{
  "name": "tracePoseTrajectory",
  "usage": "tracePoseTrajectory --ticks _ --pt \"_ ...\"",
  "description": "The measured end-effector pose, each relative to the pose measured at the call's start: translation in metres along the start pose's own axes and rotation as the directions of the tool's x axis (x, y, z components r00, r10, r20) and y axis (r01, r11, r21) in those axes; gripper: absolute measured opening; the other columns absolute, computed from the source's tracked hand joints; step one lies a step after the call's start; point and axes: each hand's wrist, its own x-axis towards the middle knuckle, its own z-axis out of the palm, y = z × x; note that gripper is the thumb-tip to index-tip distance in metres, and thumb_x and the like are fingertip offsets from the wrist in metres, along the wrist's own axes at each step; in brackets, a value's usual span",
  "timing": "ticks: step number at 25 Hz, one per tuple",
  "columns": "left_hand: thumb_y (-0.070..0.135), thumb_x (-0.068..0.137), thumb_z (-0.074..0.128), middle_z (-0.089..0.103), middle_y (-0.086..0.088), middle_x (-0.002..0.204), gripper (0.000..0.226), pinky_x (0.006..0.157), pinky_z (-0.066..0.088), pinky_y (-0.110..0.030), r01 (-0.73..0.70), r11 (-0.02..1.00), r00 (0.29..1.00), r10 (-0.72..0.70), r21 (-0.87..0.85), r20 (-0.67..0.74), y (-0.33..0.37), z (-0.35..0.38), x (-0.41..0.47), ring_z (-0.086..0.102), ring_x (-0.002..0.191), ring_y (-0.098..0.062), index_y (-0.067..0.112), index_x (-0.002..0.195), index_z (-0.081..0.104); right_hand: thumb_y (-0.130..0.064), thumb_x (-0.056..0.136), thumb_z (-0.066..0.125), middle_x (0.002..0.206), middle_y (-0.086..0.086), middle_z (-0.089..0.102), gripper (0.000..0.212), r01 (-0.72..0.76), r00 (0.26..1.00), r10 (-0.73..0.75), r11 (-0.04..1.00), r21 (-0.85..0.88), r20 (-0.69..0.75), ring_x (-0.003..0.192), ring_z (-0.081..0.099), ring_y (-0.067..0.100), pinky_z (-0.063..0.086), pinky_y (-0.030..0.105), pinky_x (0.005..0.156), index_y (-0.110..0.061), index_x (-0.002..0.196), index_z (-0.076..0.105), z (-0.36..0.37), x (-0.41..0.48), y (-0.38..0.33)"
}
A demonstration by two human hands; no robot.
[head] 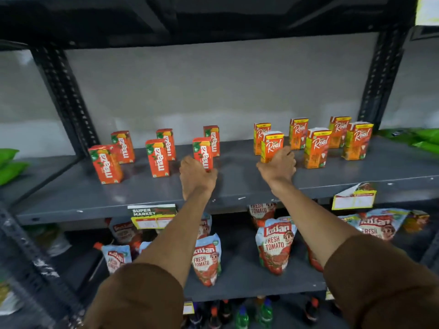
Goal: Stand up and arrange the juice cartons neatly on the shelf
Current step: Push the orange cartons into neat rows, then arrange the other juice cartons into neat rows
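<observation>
Several orange Maaza cartons stand upright in two rows on the left half of the grey shelf (237, 186). My left hand (196, 173) grips the front-right Maaza carton (202, 150) at its base. On the right half stand several Real cartons, also upright in two staggered rows. My right hand (279, 166) wraps the lower part of the front-left Real carton (272, 144). Other Real cartons, such as one at the middle front (317, 148) and one at the far right (357, 141), stand apart from my hands.
Black perforated uprights (66, 98) frame the shelf bay. Green packets (9, 167) lie on the neighbouring shelves at both sides. Tomato sauce pouches (275, 245) fill the shelf below, with bottles (242, 317) under them. Price tags (152, 216) hang on the shelf's front edge.
</observation>
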Motion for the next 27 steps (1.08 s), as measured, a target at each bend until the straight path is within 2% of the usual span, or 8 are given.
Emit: tracePoseTrajectory --ticks 3,8,12,19,27 --pt "0.033 0.079 0.078 0.052 -0.018 0.122 0.066 0.093 0.048 -0.044 -0.031 0.998 0.999 0.030 0.053 0.017 -0.001 0.002 0.001 0.055 0.115 -0.034 0.000 0.124 0.042 -0.021 0.076 0.082 0.130 0.022 0.052 0.070 0.018 1.000 -0.018 1.000 0.022 -0.009 0.125 0.048 0.041 0.041 0.049 0.102 0.000 0.128 0.040 0.001 -0.002 0.002" --pt "0.050 0.083 0.068 0.051 -0.014 0.127 0.068 0.101 0.039 -0.047 -0.170 0.943 0.985 0.157 0.288 0.067 0.002 0.014 0.000 0.049 0.122 -0.031 0.007 0.125 0.037 -0.027 0.071 0.087 0.129 0.018 0.054 0.077 0.069 0.997 -0.070 0.995 0.075 0.013 0.124 0.052 0.035 0.047 0.049 0.102 -0.004 0.127 0.040 0.000 -0.006 0.001" --pt "0.055 0.086 0.061 0.049 -0.015 0.131 0.069 0.102 0.037 -0.049 -0.197 0.908 0.979 0.166 0.370 0.115 0.004 0.019 -0.001 0.046 0.125 -0.032 0.009 0.129 0.032 -0.022 0.069 0.089 0.130 0.017 0.054 0.078 0.076 0.996 -0.080 0.994 0.084 0.045 0.124 0.053 0.034 0.049 0.049 0.102 -0.005 0.128 0.040 0.000 -0.006 0.001" --pt "0.060 0.088 0.054 0.047 -0.014 0.136 0.072 0.102 0.037 -0.050 -0.214 0.883 0.976 0.175 0.418 0.129 0.000 0.022 -0.001 0.045 0.126 -0.033 0.010 0.133 0.029 -0.022 0.071 0.087 0.132 0.017 0.052 0.076 0.052 0.998 -0.056 0.993 0.104 0.036 0.124 0.053 0.034 0.050 0.051 0.101 -0.006 0.129 0.040 -0.002 -0.008 0.001" --pt "0.063 0.089 0.050 0.044 -0.014 0.141 0.076 0.105 0.035 -0.050 -0.208 0.879 0.976 0.156 0.429 0.152 0.001 0.022 0.000 0.042 0.130 -0.034 0.011 0.138 0.025 -0.021 0.072 0.087 0.133 0.016 0.052 0.075 0.048 0.998 -0.052 0.993 0.105 0.036 0.125 0.052 0.032 0.050 0.044 0.099 -0.007 0.129 0.040 -0.003 -0.005 0.001"
